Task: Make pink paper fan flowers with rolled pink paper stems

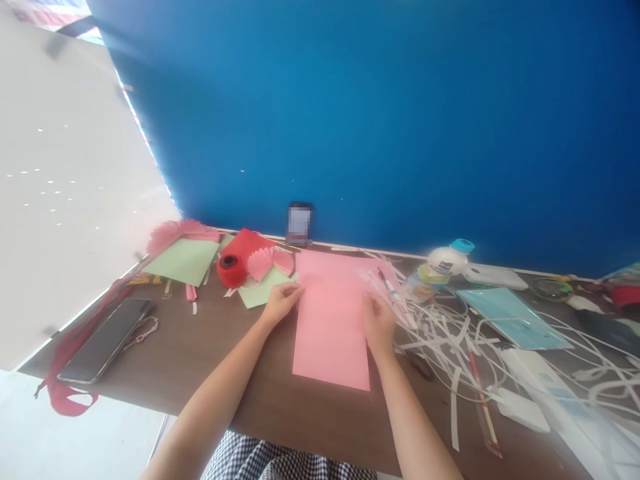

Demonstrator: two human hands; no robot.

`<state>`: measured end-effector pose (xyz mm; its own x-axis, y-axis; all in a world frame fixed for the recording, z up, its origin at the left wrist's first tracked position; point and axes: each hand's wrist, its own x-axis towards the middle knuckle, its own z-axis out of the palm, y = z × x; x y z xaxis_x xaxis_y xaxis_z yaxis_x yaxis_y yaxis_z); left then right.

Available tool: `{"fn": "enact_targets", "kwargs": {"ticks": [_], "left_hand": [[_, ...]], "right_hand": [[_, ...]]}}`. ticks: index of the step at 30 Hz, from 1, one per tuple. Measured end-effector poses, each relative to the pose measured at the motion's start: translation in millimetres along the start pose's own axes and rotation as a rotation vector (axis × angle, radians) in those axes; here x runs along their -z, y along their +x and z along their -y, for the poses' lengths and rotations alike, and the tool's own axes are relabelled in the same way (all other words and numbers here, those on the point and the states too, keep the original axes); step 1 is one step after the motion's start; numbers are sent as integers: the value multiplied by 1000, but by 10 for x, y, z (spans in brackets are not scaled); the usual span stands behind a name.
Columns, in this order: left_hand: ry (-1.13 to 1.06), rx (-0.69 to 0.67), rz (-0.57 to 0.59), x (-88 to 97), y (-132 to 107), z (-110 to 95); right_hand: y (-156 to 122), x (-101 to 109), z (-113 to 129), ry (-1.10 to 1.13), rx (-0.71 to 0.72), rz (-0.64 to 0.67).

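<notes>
A sheet of pink paper (pixel 330 333) lies in front of me on the brown table, its long side running toward me. At its left edge my left hand (pixel 281 303) has thumb and fingers pinched on the paper. My right hand (pixel 379 323) grips the right edge, a little lower, and its fingertips are partly blurred. More pink paper spreads out at the sheet's far end, and I cannot tell whether it is the same piece. A pen (pixel 388 285) rests beyond my right hand. Left of the sheet are a pink pleated paper fan (pixel 270 263) and a red tape roll (pixel 231 271).
Tangled white cables (pixel 450 340), a bottle with a blue cap (pixel 446 259) and a power strip (pixel 550 393) crowd the right side. At left lie a phone (pixel 107 340), a red ribbon (pixel 67 373) and green paper (pixel 186 260). A blue wall (pixel 375 120) rises behind the table.
</notes>
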<state>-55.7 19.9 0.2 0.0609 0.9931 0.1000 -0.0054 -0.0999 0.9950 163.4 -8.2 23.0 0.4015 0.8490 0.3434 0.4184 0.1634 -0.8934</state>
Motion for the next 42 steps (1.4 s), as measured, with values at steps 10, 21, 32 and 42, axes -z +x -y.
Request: {"fn": "enact_targets", "kwargs": {"ticks": [10,21,32,42], "left_hand": [[78,-62,-6,40,7,-24],[39,-60,-15,28,15,-4],[6,17,17,-4,-3,24],[-12,-24,-37,46,24,-15]], "right_hand": [[0,16,34,55,-47,89],[-1,-6,-26,10,34,52],[7,15,3,-2,-28,-29],[6,24,17,13,-30,111]]}}
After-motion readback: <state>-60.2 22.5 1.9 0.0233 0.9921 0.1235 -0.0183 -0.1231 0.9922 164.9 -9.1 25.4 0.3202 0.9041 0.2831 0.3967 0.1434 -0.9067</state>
